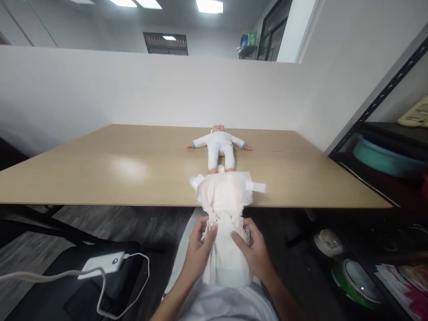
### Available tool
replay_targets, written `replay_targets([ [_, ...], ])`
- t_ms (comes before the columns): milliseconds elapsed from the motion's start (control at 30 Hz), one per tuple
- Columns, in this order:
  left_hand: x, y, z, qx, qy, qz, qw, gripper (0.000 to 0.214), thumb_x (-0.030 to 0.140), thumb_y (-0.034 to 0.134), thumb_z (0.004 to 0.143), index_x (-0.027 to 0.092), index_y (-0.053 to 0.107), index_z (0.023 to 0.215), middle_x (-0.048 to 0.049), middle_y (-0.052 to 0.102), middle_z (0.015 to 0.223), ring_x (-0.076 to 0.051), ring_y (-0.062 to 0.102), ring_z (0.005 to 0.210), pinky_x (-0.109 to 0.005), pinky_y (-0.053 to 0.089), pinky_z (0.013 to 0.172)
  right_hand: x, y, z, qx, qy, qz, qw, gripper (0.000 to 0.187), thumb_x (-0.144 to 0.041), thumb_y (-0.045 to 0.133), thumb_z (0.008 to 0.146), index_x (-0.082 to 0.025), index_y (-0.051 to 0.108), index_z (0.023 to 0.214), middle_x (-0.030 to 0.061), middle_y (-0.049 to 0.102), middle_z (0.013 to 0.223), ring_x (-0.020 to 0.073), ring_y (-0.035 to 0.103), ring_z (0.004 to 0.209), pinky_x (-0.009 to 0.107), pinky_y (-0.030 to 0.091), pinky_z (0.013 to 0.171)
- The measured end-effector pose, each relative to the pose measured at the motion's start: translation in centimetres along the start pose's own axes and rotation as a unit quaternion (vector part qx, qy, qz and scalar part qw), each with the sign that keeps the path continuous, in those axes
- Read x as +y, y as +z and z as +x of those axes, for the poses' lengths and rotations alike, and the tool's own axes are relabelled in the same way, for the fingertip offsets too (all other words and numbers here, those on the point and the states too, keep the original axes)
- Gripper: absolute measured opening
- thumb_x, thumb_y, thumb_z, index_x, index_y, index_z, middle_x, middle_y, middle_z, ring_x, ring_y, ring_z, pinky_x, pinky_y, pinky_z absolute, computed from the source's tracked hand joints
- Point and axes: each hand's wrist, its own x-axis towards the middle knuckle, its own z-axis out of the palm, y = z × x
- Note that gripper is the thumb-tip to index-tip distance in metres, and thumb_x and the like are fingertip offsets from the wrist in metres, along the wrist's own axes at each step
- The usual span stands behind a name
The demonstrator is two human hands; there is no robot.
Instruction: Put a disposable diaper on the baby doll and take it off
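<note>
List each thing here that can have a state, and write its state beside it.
Diaper: unfolded, side tabs unfastened
Left hand: fingers gripping diaper's left edge
Right hand: fingers gripping diaper's right edge
Doll: clothed, face up, arms spread
Power bank: cable plugged in
Ceiling lights: lit

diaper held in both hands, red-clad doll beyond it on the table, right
The outfit is white, not red, as the head view shows; the doll lies on the table beyond the diaper held by the left hand and right hand.
</note>
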Motion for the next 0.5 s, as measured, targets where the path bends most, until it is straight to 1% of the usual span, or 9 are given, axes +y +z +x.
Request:
replay_targets([
  [67, -1.6, 0.1, 0.5, 0.005, -0.023, -0.004, 1.000, 0.049, 0.068, 0.071, 0.103, 0.024, 0.069, 0.122, -0.0092, 0.075, 0.121, -0.028, 0.069, 0.115, -0.035, 0.055, 0.103, 1.3, 0.1, 0.5, 0.004, 0.024, -0.008, 1.000, 0.043, -0.064, 0.077, 0.098, -0.022, 0.067, 0.103, 0.0041, 0.075, 0.095, 0.0220, 0.070, 0.087, 0.030, 0.058, 0.076],
  [167, -3.0, 0.4, 0.9, -0.004, -0.045, -0.007, 0.999, 0.046, 0.067, 0.068, 0.106, 0.024, 0.068, 0.121, -0.0086, 0.073, 0.120, -0.028, 0.068, 0.117, -0.034, 0.054, 0.103, 2.9, -0.1, 0.6, 0.006, 0.047, -0.035, 0.998, 0.042, -0.064, 0.075, 0.100, -0.022, 0.068, 0.105, 0.0056, 0.076, 0.097, 0.0237, 0.072, 0.091, 0.032, 0.060, 0.080],
  [233, -3.4, 0.5, 1.0, -0.013, -0.057, -0.009, 0.998, 0.045, 0.066, 0.067, 0.106, 0.025, 0.066, 0.122, -0.0080, 0.072, 0.120, -0.026, 0.067, 0.115, -0.033, 0.053, 0.102, 3.6, -0.3, 0.4, 0.042, 0.038, -0.079, 0.995, 0.040, -0.060, 0.075, 0.101, -0.022, 0.068, 0.111, 0.0075, 0.077, 0.104, 0.0252, 0.073, 0.096, 0.035, 0.061, 0.085],
  [300, -3.6, 0.5, 0.9, -0.013, -0.064, -0.010, 0.998, 0.046, 0.067, 0.068, 0.106, 0.025, 0.065, 0.123, -0.0078, 0.071, 0.119, -0.026, 0.067, 0.113, -0.032, 0.054, 0.101, 3.6, -0.4, 0.3, 0.120, -0.012, -0.144, 0.982, 0.039, -0.054, 0.078, 0.099, -0.022, 0.067, 0.119, 0.0102, 0.077, 0.113, 0.0267, 0.072, 0.101, 0.039, 0.061, 0.089],
  [333, -3.5, 0.5, 0.9, -0.010, -0.067, -0.011, 0.998, 0.047, 0.068, 0.068, 0.105, 0.025, 0.065, 0.123, -0.0079, 0.071, 0.118, -0.026, 0.067, 0.113, -0.032, 0.054, 0.101, 3.4, -0.4, 0.4, 0.161, -0.047, -0.176, 0.970, 0.040, -0.051, 0.080, 0.099, -0.022, 0.066, 0.123, 0.0116, 0.076, 0.118, 0.0272, 0.071, 0.103, 0.041, 0.060, 0.090],
  [367, -3.5, 0.5, 0.8, -0.008, -0.069, -0.011, 0.998, 0.048, 0.069, 0.068, 0.105, 0.025, 0.065, 0.122, -0.0080, 0.071, 0.118, -0.026, 0.067, 0.112, -0.032, 0.054, 0.101, 2.9, -0.3, 0.6, 0.189, -0.085, -0.203, 0.957, 0.040, -0.047, 0.080, 0.100, -0.022, 0.065, 0.127, 0.0127, 0.074, 0.122, 0.0274, 0.070, 0.104, 0.042, 0.060, 0.090],
  [400, -3.4, 0.4, 0.8, -0.008, -0.070, -0.010, 0.997, 0.048, 0.069, 0.068, 0.105, 0.025, 0.065, 0.123, -0.0081, 0.071, 0.118, -0.026, 0.067, 0.113, -0.032, 0.054, 0.101, 2.2, -0.2, 1.0, 0.197, -0.122, -0.228, 0.946, 0.037, -0.042, 0.078, 0.101, -0.023, 0.064, 0.130, 0.0133, 0.074, 0.125, 0.0277, 0.069, 0.106, 0.043, 0.061, 0.091],
  [433, -3.4, 0.4, 0.7, -0.009, -0.071, -0.008, 0.997, 0.047, 0.068, 0.067, 0.105, 0.025, 0.064, 0.124, -0.0083, 0.071, 0.119, -0.026, 0.068, 0.113, -0.032, 0.054, 0.100, 1.4, 0.1, 1.5, 0.183, -0.154, -0.250, 0.938, 0.033, -0.038, 0.075, 0.104, -0.024, 0.065, 0.132, 0.0134, 0.074, 0.127, 0.0282, 0.069, 0.110, 0.044, 0.061, 0.095],
  [500, -3.3, 0.2, 0.7, -0.017, -0.072, 0.009, 0.997, 0.046, 0.067, 0.066, 0.107, 0.025, 0.064, 0.126, -0.0085, 0.071, 0.119, -0.026, 0.068, 0.114, -0.031, 0.054, 0.098, -0.2, 0.8, 3.1, 0.108, -0.198, -0.297, 0.928, 0.027, -0.033, 0.069, 0.109, -0.025, 0.067, 0.135, 0.0129, 0.074, 0.135, 0.0295, 0.067, 0.126, 0.048, 0.059, 0.109],
])
